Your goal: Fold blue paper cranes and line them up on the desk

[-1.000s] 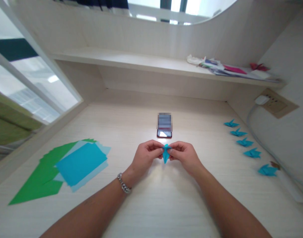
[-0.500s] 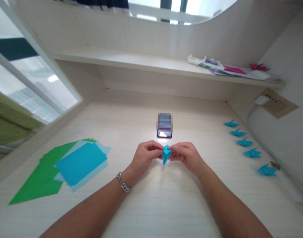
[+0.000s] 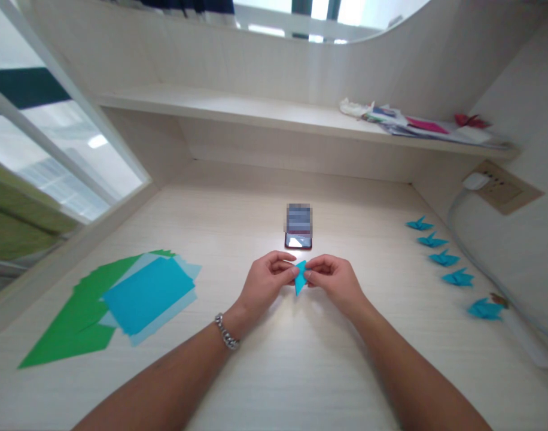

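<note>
Clamping folded blue paper [image 3: 300, 283] between thumbs and, apparently, half-hidden fingers of left hand [image 3: 267, 278] and right hand [image 3: 334, 279]. Could tear or crease askew there if tugged unevenly by either.

A pale shelf [image 3: 220, 106] runs above the light wood-grained desk [image 3: 229, 197], a whitish wall [image 3: 532, 114] at right.

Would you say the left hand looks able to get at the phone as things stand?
Probably yes: the phone lies just beyond the left hand with nothing visible between, though that hand pinches the folded paper and may need to let go first.
</note>
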Demonstrator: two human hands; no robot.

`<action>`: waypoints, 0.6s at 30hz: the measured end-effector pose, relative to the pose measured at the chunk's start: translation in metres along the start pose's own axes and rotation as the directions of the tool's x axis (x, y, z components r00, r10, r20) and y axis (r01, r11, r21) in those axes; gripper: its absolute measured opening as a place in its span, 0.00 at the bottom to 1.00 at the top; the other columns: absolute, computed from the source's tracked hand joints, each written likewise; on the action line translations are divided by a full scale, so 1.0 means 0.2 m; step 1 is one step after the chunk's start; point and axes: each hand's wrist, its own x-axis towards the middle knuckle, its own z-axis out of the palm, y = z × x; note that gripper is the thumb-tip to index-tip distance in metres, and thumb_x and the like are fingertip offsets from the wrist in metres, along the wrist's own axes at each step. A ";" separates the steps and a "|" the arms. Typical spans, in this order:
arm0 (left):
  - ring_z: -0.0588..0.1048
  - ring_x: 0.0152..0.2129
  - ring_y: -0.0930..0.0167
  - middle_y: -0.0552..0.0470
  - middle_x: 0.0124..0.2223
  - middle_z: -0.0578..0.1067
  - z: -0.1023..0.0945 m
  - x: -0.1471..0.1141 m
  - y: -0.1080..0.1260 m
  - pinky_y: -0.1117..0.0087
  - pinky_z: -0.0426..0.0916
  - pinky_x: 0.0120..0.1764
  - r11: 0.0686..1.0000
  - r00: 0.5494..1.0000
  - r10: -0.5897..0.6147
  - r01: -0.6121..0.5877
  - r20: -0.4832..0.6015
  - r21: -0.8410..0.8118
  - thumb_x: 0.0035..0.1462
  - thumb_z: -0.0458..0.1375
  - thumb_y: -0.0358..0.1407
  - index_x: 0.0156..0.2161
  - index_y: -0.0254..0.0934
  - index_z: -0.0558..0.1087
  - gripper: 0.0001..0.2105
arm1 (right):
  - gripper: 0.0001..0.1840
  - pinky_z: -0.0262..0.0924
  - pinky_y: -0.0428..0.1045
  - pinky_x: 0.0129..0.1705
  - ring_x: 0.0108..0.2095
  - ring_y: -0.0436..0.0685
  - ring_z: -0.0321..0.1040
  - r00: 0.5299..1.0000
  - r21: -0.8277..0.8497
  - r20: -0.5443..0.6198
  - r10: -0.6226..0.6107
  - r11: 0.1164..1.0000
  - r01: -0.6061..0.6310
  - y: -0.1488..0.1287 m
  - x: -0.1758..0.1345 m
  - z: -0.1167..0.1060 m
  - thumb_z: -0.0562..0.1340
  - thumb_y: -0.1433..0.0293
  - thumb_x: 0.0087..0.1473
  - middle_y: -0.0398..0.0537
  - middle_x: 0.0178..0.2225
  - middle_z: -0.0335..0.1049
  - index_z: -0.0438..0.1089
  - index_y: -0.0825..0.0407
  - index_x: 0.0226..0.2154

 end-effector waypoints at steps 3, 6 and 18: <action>0.77 0.27 0.70 0.46 0.32 0.79 0.01 -0.01 0.00 0.69 0.72 0.33 0.998 0.997 -0.054 0.052 0.057 0.032 0.48 0.65 0.34 0.39 0.31 0.74 0.13 | 0.11 0.68 0.49 0.29 0.25 0.53 0.71 0.997 -0.027 -0.062 -0.054 0.998 0.052 0.01 0.01 0.00 0.70 0.67 0.38 0.46 0.24 0.74 0.72 0.55 0.26; 0.75 0.23 0.71 0.46 0.27 0.78 0.02 -0.01 0.00 0.71 0.70 0.29 0.989 0.986 -0.121 0.110 0.111 0.099 0.48 0.65 0.36 0.33 0.30 0.75 0.10 | 0.11 0.67 0.48 0.28 0.24 0.53 0.70 0.991 -0.047 -0.103 -0.090 0.995 0.086 0.01 0.01 0.00 0.70 0.67 0.38 0.45 0.22 0.73 0.70 0.54 0.25; 0.70 0.19 0.73 0.51 0.22 0.73 0.03 -0.04 -0.01 0.73 0.64 0.25 0.965 0.985 -0.049 0.003 0.167 0.262 0.53 0.60 0.39 0.28 0.32 0.74 0.10 | 0.09 0.61 0.47 0.28 0.24 0.51 0.66 0.997 -0.212 -0.001 -0.081 0.974 0.079 0.03 0.01 0.00 0.67 0.64 0.44 0.44 0.23 0.72 0.74 0.54 0.26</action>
